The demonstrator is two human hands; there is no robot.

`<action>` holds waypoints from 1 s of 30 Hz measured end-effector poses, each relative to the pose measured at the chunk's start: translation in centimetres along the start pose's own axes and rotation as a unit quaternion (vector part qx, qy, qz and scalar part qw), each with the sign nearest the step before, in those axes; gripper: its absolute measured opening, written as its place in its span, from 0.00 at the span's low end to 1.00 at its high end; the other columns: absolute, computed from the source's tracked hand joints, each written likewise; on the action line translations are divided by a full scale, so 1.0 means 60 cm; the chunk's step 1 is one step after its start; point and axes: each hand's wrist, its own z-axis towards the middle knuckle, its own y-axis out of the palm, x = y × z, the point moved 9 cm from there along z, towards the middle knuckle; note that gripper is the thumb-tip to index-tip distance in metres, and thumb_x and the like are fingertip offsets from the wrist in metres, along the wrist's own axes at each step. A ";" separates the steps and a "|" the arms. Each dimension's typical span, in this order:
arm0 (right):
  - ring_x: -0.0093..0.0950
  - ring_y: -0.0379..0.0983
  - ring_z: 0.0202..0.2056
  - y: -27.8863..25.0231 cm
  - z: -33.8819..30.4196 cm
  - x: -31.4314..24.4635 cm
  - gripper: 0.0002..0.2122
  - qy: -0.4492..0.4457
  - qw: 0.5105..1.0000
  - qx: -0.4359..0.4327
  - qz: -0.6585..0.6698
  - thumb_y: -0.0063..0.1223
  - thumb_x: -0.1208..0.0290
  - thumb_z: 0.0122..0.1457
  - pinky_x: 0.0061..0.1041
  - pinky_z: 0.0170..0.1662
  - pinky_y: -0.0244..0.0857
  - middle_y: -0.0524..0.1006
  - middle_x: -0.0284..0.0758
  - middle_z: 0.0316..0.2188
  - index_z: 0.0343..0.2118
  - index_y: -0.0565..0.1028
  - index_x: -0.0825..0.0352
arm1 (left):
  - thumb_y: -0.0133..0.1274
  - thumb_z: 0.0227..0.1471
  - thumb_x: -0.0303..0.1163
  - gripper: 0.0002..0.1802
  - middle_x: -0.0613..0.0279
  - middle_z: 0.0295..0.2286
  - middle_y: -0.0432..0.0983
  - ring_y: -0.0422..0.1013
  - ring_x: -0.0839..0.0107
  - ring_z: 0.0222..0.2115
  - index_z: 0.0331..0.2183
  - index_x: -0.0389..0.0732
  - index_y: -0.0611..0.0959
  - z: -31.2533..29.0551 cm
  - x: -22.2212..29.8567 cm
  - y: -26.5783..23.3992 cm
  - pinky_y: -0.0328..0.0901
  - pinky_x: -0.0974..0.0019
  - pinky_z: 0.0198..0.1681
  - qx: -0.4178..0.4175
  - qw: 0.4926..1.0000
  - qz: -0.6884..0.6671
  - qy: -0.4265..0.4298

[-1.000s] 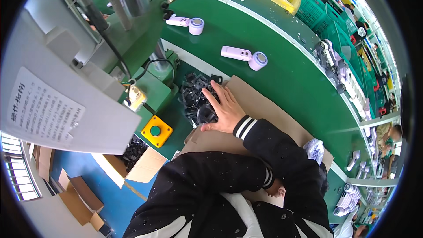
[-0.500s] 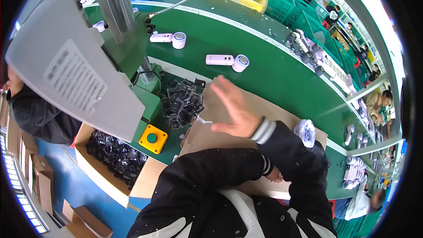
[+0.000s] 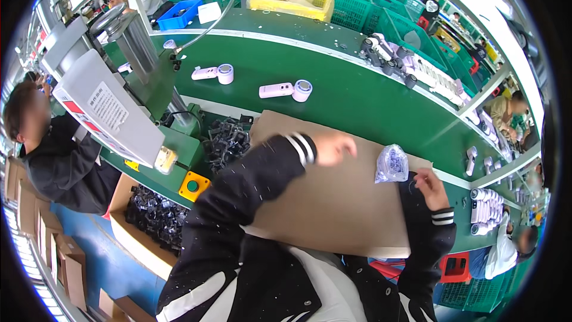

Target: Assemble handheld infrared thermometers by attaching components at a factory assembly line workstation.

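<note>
A brown cardboard sheet (image 3: pixel 333 209) lies on the green bench in front of me. Over its upper part reaches my left hand (image 3: pixel 333 148), slightly blurred, its fingers loosely bent and apart, with nothing visible in them. My right hand (image 3: pixel 432 191) is raised at the sheet's right edge. Its fingers are half curled and spread, holding nothing that I can see. Between the hands, nearer the right one, sits a clear plastic bag (image 3: pixel 391 164) with purplish contents too small to make out. Neither hand touches it.
Left of the sheet are a pile of black plastic parts (image 3: pixel 226 143), a grey press machine (image 3: pixel 110 104) and a yellow box with a green button (image 3: pixel 193 186). Two lilac handheld devices (image 3: pixel 277 90) lie beyond. A carton of black parts (image 3: pixel 156 217) stands lower left, near another person (image 3: pixel 65 161).
My right hand has swung from over the sheet's left part to its right edge. My left hand has come up from the near edge to the upper middle. The view has shifted.
</note>
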 end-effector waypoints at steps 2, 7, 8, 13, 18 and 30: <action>0.24 0.67 0.36 0.017 -0.001 -0.005 0.13 -0.025 1.000 -0.010 -0.002 0.43 0.80 0.57 0.19 0.42 0.61 0.72 0.36 0.40 0.46 0.70 0.69 | 0.45 0.40 0.23 0.20 0.56 0.36 0.75 0.70 0.60 0.32 0.40 0.40 0.77 -0.010 -0.069 -0.060 0.65 0.64 0.36 0.108 0.988 0.103 -0.044; 0.27 0.68 0.36 0.051 0.017 -0.030 0.11 -0.135 0.990 -0.029 -0.021 0.43 0.82 0.56 0.20 0.41 0.62 0.73 0.37 0.40 0.41 0.74 0.71 | 0.48 0.37 0.24 0.21 0.52 0.39 0.73 0.69 0.57 0.38 0.40 0.40 0.77 -0.120 -0.131 -0.231 0.64 0.61 0.41 0.472 0.709 0.495 -0.172; 0.28 0.69 0.36 0.045 0.021 -0.021 0.11 -0.153 0.987 -0.007 -0.053 0.43 0.82 0.55 0.20 0.41 0.63 0.73 0.37 0.40 0.41 0.74 0.71 | 0.49 0.38 0.25 0.21 0.52 0.40 0.72 0.68 0.56 0.40 0.40 0.40 0.76 -0.112 -0.145 -0.232 0.64 0.60 0.41 0.444 0.731 0.472 -0.212; 0.33 0.71 0.37 0.046 0.063 -0.001 0.13 -0.255 0.950 0.085 -0.157 0.47 0.82 0.50 0.24 0.40 0.65 0.73 0.39 0.41 0.40 0.75 0.70 | 0.51 0.39 0.28 0.20 0.49 0.45 0.66 0.63 0.51 0.45 0.40 0.42 0.75 -0.120 -0.201 -0.247 0.61 0.52 0.43 0.365 0.770 0.359 -0.380; 0.38 0.70 0.35 0.083 0.078 0.029 0.15 -0.195 0.968 0.081 -0.134 0.50 0.80 0.46 0.30 0.40 0.65 0.73 0.39 0.37 0.40 0.76 0.66 | 0.51 0.44 0.33 0.12 0.58 0.33 0.70 0.65 0.59 0.32 0.36 0.45 0.77 -0.083 -0.185 -0.220 0.60 0.58 0.35 0.349 0.666 0.588 -0.300; 0.38 0.66 0.30 0.116 0.074 -0.002 0.07 -0.155 0.963 0.126 -0.181 0.53 0.76 0.44 0.33 0.37 0.61 0.72 0.35 0.26 0.29 0.75 0.63 | 0.49 0.48 0.31 0.12 0.55 0.39 0.72 0.69 0.56 0.38 0.38 0.48 0.75 -0.030 -0.209 -0.239 0.64 0.56 0.41 0.247 0.771 0.478 -0.341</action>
